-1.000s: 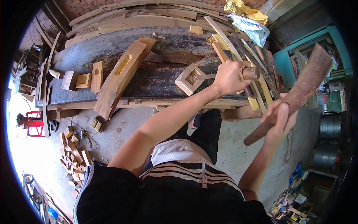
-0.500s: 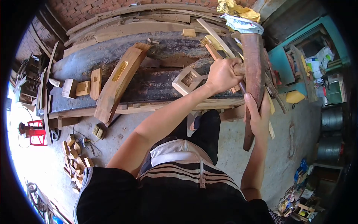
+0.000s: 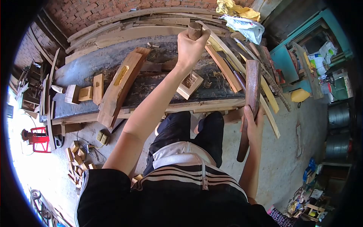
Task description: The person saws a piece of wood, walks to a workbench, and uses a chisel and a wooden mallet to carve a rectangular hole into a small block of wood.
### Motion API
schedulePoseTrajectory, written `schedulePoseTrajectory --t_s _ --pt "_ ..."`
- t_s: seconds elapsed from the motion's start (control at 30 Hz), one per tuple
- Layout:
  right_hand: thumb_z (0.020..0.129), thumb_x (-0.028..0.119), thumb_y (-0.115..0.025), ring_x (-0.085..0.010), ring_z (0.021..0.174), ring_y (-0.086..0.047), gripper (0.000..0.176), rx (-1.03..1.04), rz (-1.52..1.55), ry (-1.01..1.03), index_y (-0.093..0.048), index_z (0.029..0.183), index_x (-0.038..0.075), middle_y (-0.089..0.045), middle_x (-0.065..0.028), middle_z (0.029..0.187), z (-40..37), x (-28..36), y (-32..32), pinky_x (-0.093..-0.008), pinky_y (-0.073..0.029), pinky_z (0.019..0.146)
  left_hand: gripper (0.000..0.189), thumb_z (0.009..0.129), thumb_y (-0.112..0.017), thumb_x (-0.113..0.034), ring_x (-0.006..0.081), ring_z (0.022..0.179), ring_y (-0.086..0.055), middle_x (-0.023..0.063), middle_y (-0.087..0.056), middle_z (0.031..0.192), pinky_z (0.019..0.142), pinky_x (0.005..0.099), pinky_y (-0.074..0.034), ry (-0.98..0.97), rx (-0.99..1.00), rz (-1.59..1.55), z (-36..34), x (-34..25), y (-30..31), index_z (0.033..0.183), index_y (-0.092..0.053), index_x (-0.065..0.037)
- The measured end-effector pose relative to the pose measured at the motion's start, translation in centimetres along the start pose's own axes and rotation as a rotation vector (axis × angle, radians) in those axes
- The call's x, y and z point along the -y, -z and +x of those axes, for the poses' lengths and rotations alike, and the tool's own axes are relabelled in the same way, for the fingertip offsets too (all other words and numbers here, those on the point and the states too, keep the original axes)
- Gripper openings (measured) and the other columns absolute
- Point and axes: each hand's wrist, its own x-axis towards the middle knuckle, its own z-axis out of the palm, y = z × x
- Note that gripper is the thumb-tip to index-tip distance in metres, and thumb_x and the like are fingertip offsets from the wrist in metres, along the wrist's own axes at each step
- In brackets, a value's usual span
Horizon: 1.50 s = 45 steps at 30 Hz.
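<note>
My left hand [image 3: 192, 47] is closed around the round wooden handle of a chisel [image 3: 194, 31], held upright over the bench. Below the fist, the chisel's blade runs down toward a small hollowed wooden block [image 3: 185, 92], with wood chips in its recess; the fist and wrist hide most of the blade. Lower on the right, my right hand [image 3: 254, 123] grips the narrow part of a club-shaped wooden mallet [image 3: 252, 81], whose thicker end points up and away from me. The mallet is held in front of the bench's right end, apart from the block.
A long mortised timber [image 3: 124, 81] lies across the dark workbench [image 3: 151, 89], with small wood blocks [image 3: 85, 94] to its left. Strips of wood [image 3: 227, 70] and rods lie at the right. Offcuts [image 3: 77, 159] are piled on the floor at left.
My left hand has moved left with the chisel, from beside the mallet to above the hollowed block, and the handle now stands upright. The mallet has shifted slightly down and left.
</note>
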Motion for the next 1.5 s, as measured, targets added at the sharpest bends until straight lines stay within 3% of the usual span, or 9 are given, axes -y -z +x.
schedulePoseTrajectory --t_s 0.57,0.63,0.7,0.87,0.97,1.03,1.13,1.27,1.5 --pt "0.092 0.039 -0.067 -0.0109 0.051 -0.052 0.053 0.013 -0.030 -0.060 -0.050 0.125 0.001 -0.056 -0.0054 0.079 0.0 -0.9 -0.3 -0.0248 -0.043 0.043 0.025 0.083 -0.073 -0.020 0.0114 0.061 -0.059 0.0107 -0.067 0.068 0.062 0.0318 -0.050 -0.163 0.188 0.182 -3.0 0.7 -3.1 0.078 -0.066 0.003" --pt "0.092 0.038 -0.067 -0.0113 0.053 -0.053 0.053 0.012 -0.028 -0.060 -0.050 0.125 0.001 -0.056 -0.0057 0.079 0.4 -0.7 -0.2 -0.0249 -0.043 0.044 0.021 0.085 -0.073 -0.020 0.0074 0.065 -0.054 0.0012 -0.063 0.068 0.061 0.0282 -0.047 -0.206 0.198 0.196 -3.9 0.4 -3.7 0.079 -0.065 -0.001" --pt "0.092 0.035 -0.066 -0.0137 0.055 -0.054 0.051 -0.043 -0.010 0.043 -0.050 0.125 -0.001 -0.056 -0.0066 0.079 1.1 -0.3 0.3 -0.0254 -0.045 0.049 0.023 0.077 -0.075 -0.018 0.0184 0.065 -0.069 0.0175 -0.069 0.072 0.065 0.0335 -0.053 -0.208 0.190 0.186 -4.5 0.5 -4.4 0.085 -0.068 0.002" --pt "0.099 0.037 -0.053 -0.0123 0.062 -0.052 0.040 -0.140 0.186 0.335 -0.053 0.115 0.000 -0.053 -0.0057 0.075 0.8 7.4 0.4 -0.0286 -0.043 0.051 0.017 0.073 -0.073 -0.021 0.0401 0.076 -0.065 0.0195 -0.065 0.073 0.068 0.0413 -0.055 -0.252 0.332 0.269 -6.0 1.7 -5.5 0.082 -0.067 -0.008" --pt "0.099 0.035 -0.051 -0.0114 0.061 -0.051 0.039 -0.191 0.246 0.554 -0.054 0.114 -0.002 -0.052 -0.0048 0.075 1.3 7.5 -0.4 -0.0280 -0.042 0.050 0.019 0.073 -0.073 -0.024 0.0397 0.075 -0.066 0.0203 -0.065 0.074 0.068 0.0426 -0.055 -0.210 0.375 0.380 -6.8 1.7 -5.7 0.084 -0.069 -0.010" --pt "0.100 0.035 -0.050 -0.0119 0.058 -0.050 0.041 -0.020 -0.347 0.551 -0.053 0.115 -0.002 -0.051 -0.0050 0.074 1.9 5.0 -0.8 -0.0267 -0.042 0.050 0.020 0.072 -0.072 -0.025 0.0396 0.074 -0.066 0.0199 -0.066 0.074 0.069 0.0438 -0.055 -0.228 0.356 0.374 -6.9 1.9 -5.8 0.086 -0.070 -0.010" --pt "0.100 0.034 -0.049 -0.0122 0.055 -0.050 0.038 0.039 -0.232 0.285 -0.054 0.113 -0.002 -0.052 -0.0060 0.074 1.1 6.1 -1.2 -0.0260 -0.042 0.050 0.021 0.071 -0.072 -0.024 0.0393 0.074 -0.066 0.0190 -0.067 0.074 0.069 0.0442 -0.055 -0.301 0.306 0.387 -6.5 2.0 -5.9 0.087 -0.071 -0.011" --pt "0.099 0.032 -0.050 -0.0118 0.053 -0.050 0.036 -0.122 0.096 0.473 -0.053 0.112 -0.002 -0.055 -0.0062 0.074 0.5 6.7 -0.2 -0.0257 -0.040 0.049 0.022 0.071 -0.072 -0.024 0.0389 0.074 -0.066 0.0184 -0.067 0.074 0.070 0.0444 -0.056 -0.217 0.364 0.379 -7.3 1.6 -5.7 0.089 -0.072 -0.011" --pt "0.094 0.020 -0.058 -0.0121 0.052 -0.048 0.031 -0.048 -0.244 0.383 -0.054 0.113 -0.003 -0.054 -0.0050 0.076 1.0 6.1 -0.3 -0.0269 -0.041 0.051 0.022 0.072 -0.071 -0.025 0.0396 0.074 -0.067 0.0187 -0.067 0.073 0.069 0.0443 -0.056 -0.239 0.345 0.302 -7.4 1.7 -5.7 0.088 -0.072 -0.010"
